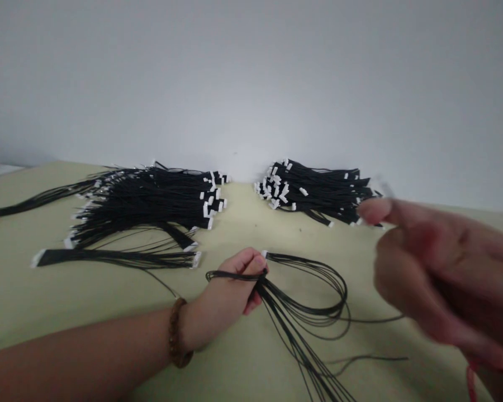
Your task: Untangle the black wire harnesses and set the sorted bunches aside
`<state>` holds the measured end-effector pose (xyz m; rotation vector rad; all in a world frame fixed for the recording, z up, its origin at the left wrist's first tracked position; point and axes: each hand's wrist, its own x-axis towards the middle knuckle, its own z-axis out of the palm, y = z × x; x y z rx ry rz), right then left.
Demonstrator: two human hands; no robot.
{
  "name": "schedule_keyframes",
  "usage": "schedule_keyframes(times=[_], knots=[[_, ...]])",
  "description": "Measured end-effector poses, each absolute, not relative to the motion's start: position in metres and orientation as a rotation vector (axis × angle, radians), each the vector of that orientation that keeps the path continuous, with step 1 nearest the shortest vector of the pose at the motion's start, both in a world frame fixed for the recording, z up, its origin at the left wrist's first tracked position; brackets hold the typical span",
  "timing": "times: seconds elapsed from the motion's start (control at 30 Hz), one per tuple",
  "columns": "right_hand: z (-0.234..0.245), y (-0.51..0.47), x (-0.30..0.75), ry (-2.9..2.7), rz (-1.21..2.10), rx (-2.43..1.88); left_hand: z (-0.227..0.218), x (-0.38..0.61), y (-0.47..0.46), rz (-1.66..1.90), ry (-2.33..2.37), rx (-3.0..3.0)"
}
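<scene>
My left hand (237,282) is closed round a black wire harness (293,298) near the middle of the table. The wires loop out to the right and come back to the fist. Their loose ends fan down toward the bottom edge. A small white connector (264,254) on the harness pokes out by my left thumb. Off to the right, my right hand (436,273) is raised and smeared by motion. Its fingers look partly curled. Whether anything is between them cannot be made out.
Behind on the left lies a big pile of black wire harnesses (138,195) with white connectors. A second pile (318,187) sits back right, against the pale wall (251,78). One single harness (121,257) lies in front of the left pile on the yellowish table (88,301).
</scene>
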<state>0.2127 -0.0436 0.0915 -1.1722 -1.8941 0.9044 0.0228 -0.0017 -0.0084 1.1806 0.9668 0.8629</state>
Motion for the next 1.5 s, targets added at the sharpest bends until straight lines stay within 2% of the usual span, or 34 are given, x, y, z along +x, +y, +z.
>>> schedule_keyframes(times=[0.07,0.1,0.23,0.33,0.73,0.97,1.27,1.43,1.5], knots=[[0.084,-0.050,0.199,-2.037,1.020,-1.266,-0.008,0.023,-0.002,0.868,0.949,1.111],[0.079,-0.052,0.193,-2.121,0.910,-1.345,-0.008,0.022,-0.002,0.871,0.931,1.071],[0.053,-0.053,0.180,-2.315,-0.006,-1.406,-0.006,0.020,-0.005,0.860,0.822,0.978],[0.043,-0.050,0.181,-2.376,-0.229,-1.311,-0.005,0.019,-0.007,0.842,0.777,0.974],[0.045,-0.052,0.182,-2.414,-0.283,-1.251,-0.009,0.017,-0.011,0.837,0.904,1.324],[0.057,-0.056,0.178,-2.470,-0.309,-1.148,-0.010,0.017,-0.011,0.813,0.908,1.313],[0.047,-0.048,0.180,-2.511,-0.346,-1.167,-0.006,0.017,-0.010,0.809,0.920,1.366],[0.054,-0.060,0.180,-2.326,-0.582,-1.225,-0.004,0.019,-0.007,0.890,0.998,1.322],[0.051,-0.066,0.175,-2.332,-0.481,-1.246,-0.003,0.020,-0.007,0.895,1.020,1.318]])
